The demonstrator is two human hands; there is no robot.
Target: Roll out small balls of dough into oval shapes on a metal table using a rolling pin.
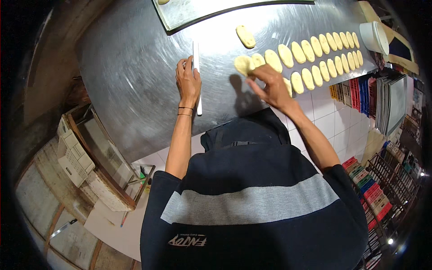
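Observation:
At the left of the steel table, my left hand (187, 82) is at a slim white rolling pin (199, 101). Its thumb lies over the pin and its bent fingers are along the left side, partly hidden. My right hand (272, 87), somewhat blurred, pinches a flattened oval of pale dough (243, 65) above the table, and a shadow falls below it. Right beside it, two rows of similar dough pieces (298, 52) run to the right, the nearer row partly behind my hand. One separate dough piece (245, 37) lies farther back.
A metal tray (193, 14) sits at the far side of the steel table (130, 85). Past the rows' right end stands a white bucket (374, 38). Stacked trays (390, 102) and coloured crates (373, 198) are off to the right; a pale plastic crate (74, 157) is at the left.

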